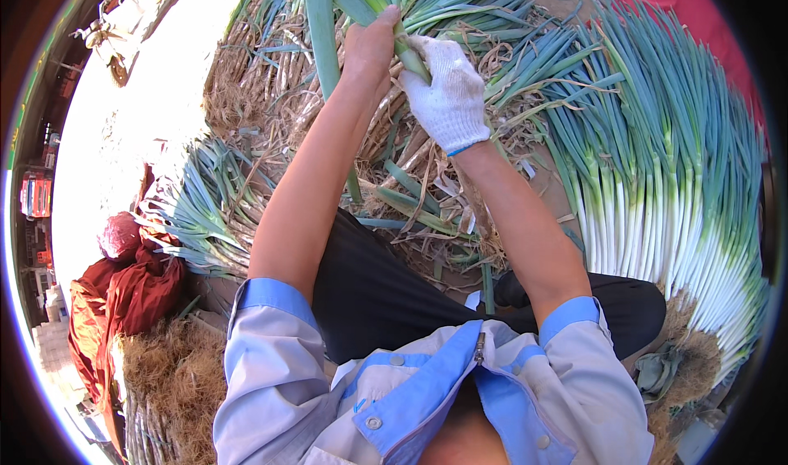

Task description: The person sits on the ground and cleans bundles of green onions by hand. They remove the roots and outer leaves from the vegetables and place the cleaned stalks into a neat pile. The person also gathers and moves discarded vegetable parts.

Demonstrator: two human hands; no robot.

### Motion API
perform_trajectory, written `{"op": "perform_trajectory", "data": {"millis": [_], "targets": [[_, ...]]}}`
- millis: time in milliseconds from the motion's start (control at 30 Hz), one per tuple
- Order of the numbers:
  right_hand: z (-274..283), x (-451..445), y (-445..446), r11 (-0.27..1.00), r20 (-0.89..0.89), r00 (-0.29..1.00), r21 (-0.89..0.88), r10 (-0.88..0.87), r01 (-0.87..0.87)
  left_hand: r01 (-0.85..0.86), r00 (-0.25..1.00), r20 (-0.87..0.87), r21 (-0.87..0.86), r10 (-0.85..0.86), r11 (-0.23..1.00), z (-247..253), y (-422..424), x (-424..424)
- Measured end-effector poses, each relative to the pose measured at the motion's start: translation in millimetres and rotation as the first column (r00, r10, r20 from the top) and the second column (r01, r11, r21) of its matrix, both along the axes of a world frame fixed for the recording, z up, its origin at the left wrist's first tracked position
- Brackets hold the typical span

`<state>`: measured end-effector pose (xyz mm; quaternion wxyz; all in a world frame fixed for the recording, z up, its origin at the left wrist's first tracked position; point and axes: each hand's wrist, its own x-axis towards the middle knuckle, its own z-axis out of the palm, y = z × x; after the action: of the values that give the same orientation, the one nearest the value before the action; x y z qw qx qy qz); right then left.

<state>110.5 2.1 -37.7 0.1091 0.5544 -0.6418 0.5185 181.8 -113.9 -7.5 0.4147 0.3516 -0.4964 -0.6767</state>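
Note:
My bare left hand (pixel 371 47) grips a green onion stalk (pixel 411 58) at the top centre, just below where its broad leaves fan out. My right hand (pixel 448 86), in a white knitted glove, closes around the same stalk right below the left hand. The stalk's lower end is hidden behind the glove and forearm. Beneath both hands lie dry, peeled leaves (pixel 425 209) and unpeeled stalks with brown outer skins. A large row of white-shafted, clean green onions (pixel 646 219) lies to the right.
Unpeeled onions with hairy roots (pixel 237 89) lie at the upper left, and a smaller bundle (pixel 209 200) at the left. Dark red cloth (pixel 138 292) sits beside a rooty pile (pixel 178 366). Red fabric (pixel 683 9) borders the upper right. My folded legs (pixel 394 286) are in front.

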Motion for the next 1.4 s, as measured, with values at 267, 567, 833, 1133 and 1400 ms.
{"op": "perform_trajectory", "data": {"millis": [267,567,833,1133,1400], "targets": [[13,-25,13,0.932,0.859,0.441,-0.102,0.259,-0.348,0.373,0.920,0.138,-0.025,-0.366,0.928,-7,-14,22],[0,-25,14,0.912,0.910,0.268,-0.212,0.315,-0.350,0.158,0.962,-0.227,0.011,-0.152,0.987,-25,-8,-4],[-2,-33,43,0.773,0.860,-0.210,-0.510,0.465,-0.377,-0.066,0.970,-0.231,0.037,0.073,0.997,-15,-26,6],[0,-47,65,0.677,0.989,0.085,-0.022,0.124,-0.736,-0.178,0.953,-0.236,0.069,0.189,0.982,-5,-34,11],[5,-38,43,0.369,0.952,0.197,0.101,0.233,-0.924,-0.009,0.987,-0.160,0.076,0.021,0.997,-5,-9,-2]]}}
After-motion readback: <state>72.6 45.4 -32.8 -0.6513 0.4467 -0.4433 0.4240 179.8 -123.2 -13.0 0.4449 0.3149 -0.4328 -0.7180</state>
